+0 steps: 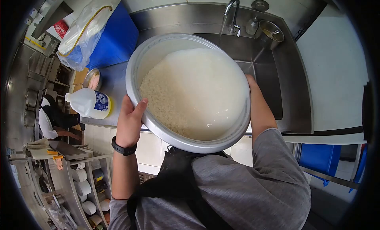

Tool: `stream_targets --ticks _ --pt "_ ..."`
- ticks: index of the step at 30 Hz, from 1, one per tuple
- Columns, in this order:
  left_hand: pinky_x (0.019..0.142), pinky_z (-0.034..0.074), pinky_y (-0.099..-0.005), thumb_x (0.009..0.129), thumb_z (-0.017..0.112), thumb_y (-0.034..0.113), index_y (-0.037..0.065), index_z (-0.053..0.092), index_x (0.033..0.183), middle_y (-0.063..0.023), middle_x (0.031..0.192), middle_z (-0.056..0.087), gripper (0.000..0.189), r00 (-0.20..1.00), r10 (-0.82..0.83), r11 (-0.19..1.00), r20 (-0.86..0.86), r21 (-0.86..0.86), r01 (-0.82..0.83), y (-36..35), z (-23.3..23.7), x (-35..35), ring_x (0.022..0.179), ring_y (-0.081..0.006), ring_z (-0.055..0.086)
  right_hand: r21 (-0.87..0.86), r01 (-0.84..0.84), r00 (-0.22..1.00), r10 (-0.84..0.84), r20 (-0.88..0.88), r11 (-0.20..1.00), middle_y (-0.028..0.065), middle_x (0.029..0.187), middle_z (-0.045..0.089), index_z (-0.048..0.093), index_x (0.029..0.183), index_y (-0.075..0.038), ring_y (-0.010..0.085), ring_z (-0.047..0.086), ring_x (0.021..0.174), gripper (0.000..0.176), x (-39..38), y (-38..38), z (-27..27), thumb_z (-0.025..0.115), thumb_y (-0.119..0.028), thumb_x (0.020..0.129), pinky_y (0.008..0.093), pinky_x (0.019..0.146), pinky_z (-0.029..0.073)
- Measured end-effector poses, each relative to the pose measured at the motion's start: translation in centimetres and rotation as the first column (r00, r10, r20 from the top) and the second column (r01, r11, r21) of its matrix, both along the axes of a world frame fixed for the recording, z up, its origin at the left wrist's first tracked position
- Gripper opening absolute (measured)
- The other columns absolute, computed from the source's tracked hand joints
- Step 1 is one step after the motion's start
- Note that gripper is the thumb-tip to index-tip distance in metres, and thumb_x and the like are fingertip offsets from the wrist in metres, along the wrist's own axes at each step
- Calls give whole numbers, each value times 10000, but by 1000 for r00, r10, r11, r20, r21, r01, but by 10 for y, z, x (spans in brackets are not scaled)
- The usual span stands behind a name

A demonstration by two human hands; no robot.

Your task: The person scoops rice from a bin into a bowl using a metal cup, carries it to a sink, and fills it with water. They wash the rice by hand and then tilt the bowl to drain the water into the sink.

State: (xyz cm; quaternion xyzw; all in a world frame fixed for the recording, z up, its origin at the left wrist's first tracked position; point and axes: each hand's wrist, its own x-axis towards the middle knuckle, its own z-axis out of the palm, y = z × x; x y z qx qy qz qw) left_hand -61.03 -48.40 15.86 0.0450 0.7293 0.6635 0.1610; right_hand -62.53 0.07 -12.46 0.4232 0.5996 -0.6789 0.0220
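Observation:
A large round metal pot (138,43) is held tilted toward the sink, with rice (158,99) piled on its left side and cloudy white water (206,79) over the right. My left hand (132,115) grips the left rim, thumb over the edge and fingers hidden below. My right hand (251,83) is at the right side of the pot; most of its fingers are hidden behind the wall. Beyond the pot, a thin stream of water falls from the faucet (233,16) into the steel sink (295,91).
A plastic jug (89,103) with yellow liquid, a small metal bowl (92,77) and a blue box (114,38) stand on the left counter. A metal container (271,34) sits at the sink's back right corner. Another person (57,119) is at far left, near shelves with dishes (83,188).

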Motion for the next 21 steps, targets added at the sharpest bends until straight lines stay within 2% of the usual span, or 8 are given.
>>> stream_targets --ticks 3,6,9,11,12,15,20,21 --pt "888 430 -289 971 534 111 -21 444 1295 -76 1148 574 361 1000 -11 1000 -19 -2 11 6 4 1 1029 -141 537 35 -41 996 43 -77 999 168 923 702 687 1017 68 261 679 768 363 -1 8 -15 606 -252 866 385 665 549" --pt "894 429 -287 974 533 115 -26 440 1299 -81 1152 575 366 999 -11 1000 -33 2 11 9 3 0 1033 -143 538 -88 -4 995 -4 -96 996 159 930 708 684 1011 79 253 679 769 364 -4 17 -36 607 -248 871 372 668 550" --pt "905 428 -288 976 532 116 -27 434 1309 -88 1167 574 375 999 -6 1000 -32 4 6 12 2 1 1048 -147 538 123 -183 978 193 -84 975 153 937 714 701 1016 25 259 691 795 355 -19 57 -99 589 -282 878 371 669 553" --pt "914 427 -290 977 532 115 -28 430 1315 -93 1180 573 381 1000 -5 1000 -24 0 5 14 3 1 1059 -150 538 545 -566 815 521 255 619 165 991 695 653 1101 51 291 688 817 382 -19 59 -93 569 -267 908 373 727 561" --pt "920 428 -292 979 531 114 -28 430 1315 -96 1188 574 379 999 -10 1000 -37 14 10 15 4 1 1068 -153 540 588 -597 789 530 311 545 164 992 695 653 1102 50 290 687 819 382 -18 58 -91 568 -268 909 373 728 561" --pt "929 431 -297 982 529 115 -29 428 1316 -102 1203 574 378 999 -10 1000 -42 16 10 20 7 2 1083 -156 543 499 -473 879 427 212 726 162 995 695 653 1103 48 286 686 825 381 -15 54 -89 565 -269 911 371 732 559" --pt "934 432 -298 986 529 124 -32 426 1319 -105 1211 573 382 999 -9 1000 -52 -2 9 29 11 4 1088 -157 546 429 -384 923 356 146 818 157 1000 695 653 1105 43 281 683 834 379 -14 50 -87 560 -271 914 368 738 557" --pt "784 422 -259 983 545 157 -17 455 1232 -57 1067 569 317 996 1 1000 -92 -4 -2 33 12 5 928 -109 518 420 -375 927 349 139 827 156 1001 694 654 1105 42 280 682 836 379 -13 50 -87 560 -271 914 367 739 556"
